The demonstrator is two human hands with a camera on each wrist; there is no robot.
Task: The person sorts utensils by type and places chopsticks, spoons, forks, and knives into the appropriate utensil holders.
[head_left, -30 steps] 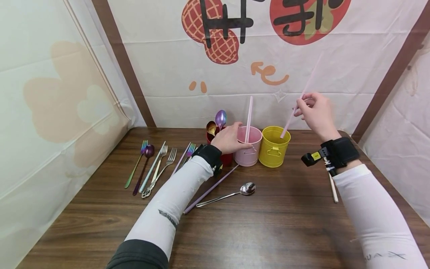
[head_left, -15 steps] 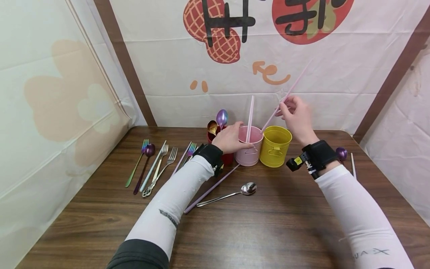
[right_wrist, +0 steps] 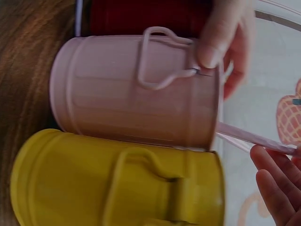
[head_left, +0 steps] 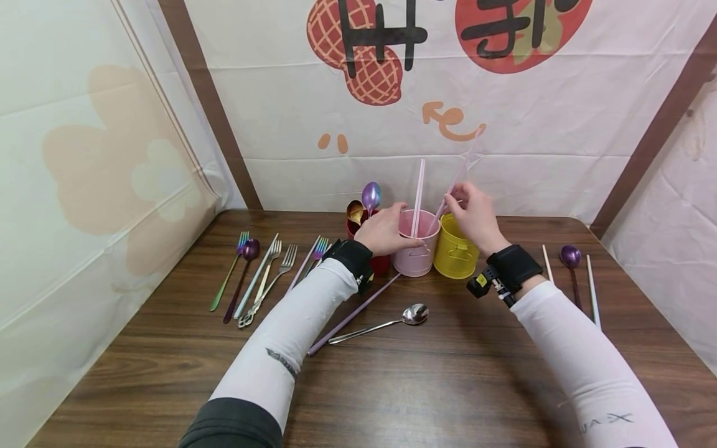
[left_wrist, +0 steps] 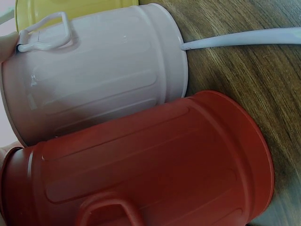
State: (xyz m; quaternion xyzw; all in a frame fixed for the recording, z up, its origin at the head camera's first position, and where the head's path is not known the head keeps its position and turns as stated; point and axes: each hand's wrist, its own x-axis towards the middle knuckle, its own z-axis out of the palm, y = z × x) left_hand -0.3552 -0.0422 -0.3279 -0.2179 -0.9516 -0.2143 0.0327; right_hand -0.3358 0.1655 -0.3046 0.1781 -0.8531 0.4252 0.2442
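Backdrop [head_left: 269, 112]: Printed white cloth is hanging behind a brown wooden table [head_left: 420, 386].
Left hand [head_left: 383, 231]: Thumb and fingers are spreading wide over the rim of a pink bucket [head_left: 411, 264], gripping it, the thumb pressing beside its wire handle [right_wrist: 149, 59].
Right hand [head_left: 473, 214]: Fingers are pinching a pale pink chopstick [head_left: 439, 215] partway along, leaving only a narrow gap for it.
Chopstick in hand: Its lower end is leaning into the pink bucket's mouth; its upper end is slanting up past the fingers.
Standing pair: Two more pink chopsticks [head_left: 418, 196] are rising from the same bucket.
Red bucket [left_wrist: 141, 165]: It is standing just beside the pink one, holding a purple spoon [head_left: 371, 197] and a gold spoon [head_left: 355, 213], bowls up.
Yellow bucket [head_left: 455, 254]: It is standing on the pink bucket's other side, its mouth partly hiding behind the right hand.
Foreground: A silver spoon [head_left: 414, 314] is lying in front of the buckets, near a lilac chopstick [head_left: 354, 318].
Table's left: Several forks [head_left: 288, 258] are lying among other cutlery.
Table's right: A dark purple spoon [head_left: 571, 256] is lying between two chopsticks.
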